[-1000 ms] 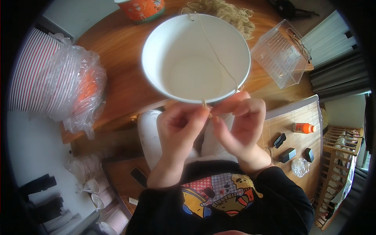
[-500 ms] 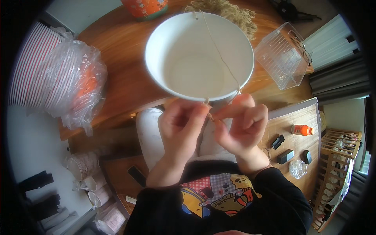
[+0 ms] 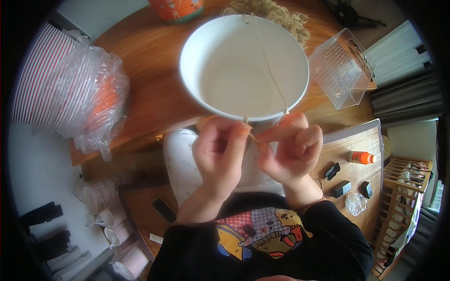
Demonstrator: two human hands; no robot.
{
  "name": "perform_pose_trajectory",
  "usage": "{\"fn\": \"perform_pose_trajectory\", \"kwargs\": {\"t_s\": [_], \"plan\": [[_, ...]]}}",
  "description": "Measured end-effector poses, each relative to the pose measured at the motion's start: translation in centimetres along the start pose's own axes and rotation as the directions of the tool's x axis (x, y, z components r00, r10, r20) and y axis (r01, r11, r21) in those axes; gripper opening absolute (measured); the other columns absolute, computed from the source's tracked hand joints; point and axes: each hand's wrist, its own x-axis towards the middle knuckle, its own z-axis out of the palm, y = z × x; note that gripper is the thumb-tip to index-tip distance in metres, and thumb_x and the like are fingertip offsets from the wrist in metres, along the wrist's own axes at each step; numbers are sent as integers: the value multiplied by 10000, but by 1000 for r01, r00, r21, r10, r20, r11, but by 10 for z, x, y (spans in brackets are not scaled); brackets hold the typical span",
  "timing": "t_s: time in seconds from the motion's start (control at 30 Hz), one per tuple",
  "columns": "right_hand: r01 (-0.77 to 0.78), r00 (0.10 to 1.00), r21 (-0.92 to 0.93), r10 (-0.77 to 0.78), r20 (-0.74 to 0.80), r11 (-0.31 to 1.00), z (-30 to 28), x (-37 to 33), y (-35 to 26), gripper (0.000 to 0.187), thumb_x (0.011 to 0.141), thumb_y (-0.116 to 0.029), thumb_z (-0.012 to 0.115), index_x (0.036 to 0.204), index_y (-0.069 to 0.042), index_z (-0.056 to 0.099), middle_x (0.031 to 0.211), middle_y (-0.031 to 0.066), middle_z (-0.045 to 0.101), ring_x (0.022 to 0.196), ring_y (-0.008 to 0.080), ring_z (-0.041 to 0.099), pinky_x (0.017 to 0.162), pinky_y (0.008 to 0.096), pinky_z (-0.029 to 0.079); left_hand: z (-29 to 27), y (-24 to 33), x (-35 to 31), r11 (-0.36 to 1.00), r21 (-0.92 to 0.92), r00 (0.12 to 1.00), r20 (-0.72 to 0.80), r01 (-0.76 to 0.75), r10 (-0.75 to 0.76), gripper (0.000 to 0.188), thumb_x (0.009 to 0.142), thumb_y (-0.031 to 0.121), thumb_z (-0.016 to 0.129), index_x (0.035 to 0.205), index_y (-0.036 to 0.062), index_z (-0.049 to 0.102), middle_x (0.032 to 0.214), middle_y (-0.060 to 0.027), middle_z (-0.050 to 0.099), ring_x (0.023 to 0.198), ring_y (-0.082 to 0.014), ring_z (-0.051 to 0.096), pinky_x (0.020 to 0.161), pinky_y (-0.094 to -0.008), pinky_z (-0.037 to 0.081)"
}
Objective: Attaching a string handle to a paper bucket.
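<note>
Left hand (image 3: 218, 152): thumb and finger pinching thin beige cord (image 3: 270, 70) just below near rim. Bucket (image 3: 225, 70): glossy white inside, round-mouthed, at tabletop (image 3: 150, 84)'s near edge; cord crosses its mouth from far rim. Right hand (image 3: 293, 152): fingertips pinching cord.

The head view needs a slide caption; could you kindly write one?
Left hand and right hand pinch cord beside a white bucket.

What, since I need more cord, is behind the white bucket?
Behind the bucket: a tan cord bundle and an orange tub. The bucket hides the bundle's near edge and whatever lies beneath.
</note>
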Motion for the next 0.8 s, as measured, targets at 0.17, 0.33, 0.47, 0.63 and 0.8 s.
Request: {"fn": "perform_pose_trajectory", "kwargs": {"t_s": [0.17,0.33,0.47,0.63,0.8], "plan": [[-14,1000,50,15,-21,999,2,1,1,471,722,61,706,872,-94,287,862,114,705,758,170,487,726,281,398,-1,3,2,999,-13,998,47,38,-38,61,916,46,627,953,-1,620,827,5,627,709,-30,530,652,-169,422],[-43,999,70,46,-29,997,0,-3,-1,453,734,62,685,880,-90,285,872,108,705,763,170,480,732,286,390,2,8,6,995,25,993,59,98,-99,156,924,153,617,905,-1,638,719,10,576,552,-30,403,516,-199,288],[6,999,-47,-4,34,999,-8,-4,-3,476,726,61,684,900,-96,269,940,129,670,833,182,500,796,308,379,-9,2,3,983,-110,979,156,147,-129,183,925,147,591,979,-15,657,727,-23,609,543,-37,414,518,-201,298],[50,998,-215,-54,-14,975,-3,-4,2,497,674,29,729,882,-99,296,909,52,706,729,175,463,722,328,354,-16,-6,1,998,-39,968,246,53,-42,147,879,36,648,1024,19,663,858,-16,664,622,-14,499,549,-160,357],[46,998,-270,-56,-32,962,-3,-8,7,513,662,34,743,883,-115,305,901,24,706,734,179,464,731,340,343,-12,-8,1,997,77,973,229,23,-40,168,831,11,698,996,23,674,702,49,577,543,14,426,490,-147,286]]}}
